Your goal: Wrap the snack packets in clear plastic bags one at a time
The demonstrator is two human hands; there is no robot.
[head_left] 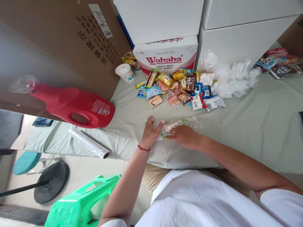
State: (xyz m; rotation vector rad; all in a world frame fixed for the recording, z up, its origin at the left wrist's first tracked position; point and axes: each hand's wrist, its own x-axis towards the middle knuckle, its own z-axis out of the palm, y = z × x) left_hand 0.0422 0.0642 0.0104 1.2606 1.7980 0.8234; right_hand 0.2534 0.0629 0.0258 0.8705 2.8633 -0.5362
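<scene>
A snack bar in a clear wrapper with green ends (174,126) lies on a crumpled sheet of clear plastic wrap (193,123) near the front of the bed-like surface. My right hand (187,137) is closed over the bar from the right, its fingertips at the bar's near side. To the left, my left hand (151,134), with a red cord on the wrist, grips the left part of the wrap between thumb and fingers. Part of the film is hidden under both hands. Beyond them sits a pile of small packaged snacks (175,85).
A Wahaha carton (165,53) stands behind the snacks, with a paper cup (125,73) on its left and crumpled plastic bundles (232,80) on its right. Leftward lie a red jug (75,105) and a roll of film (90,143). A green stool (71,205) stands below.
</scene>
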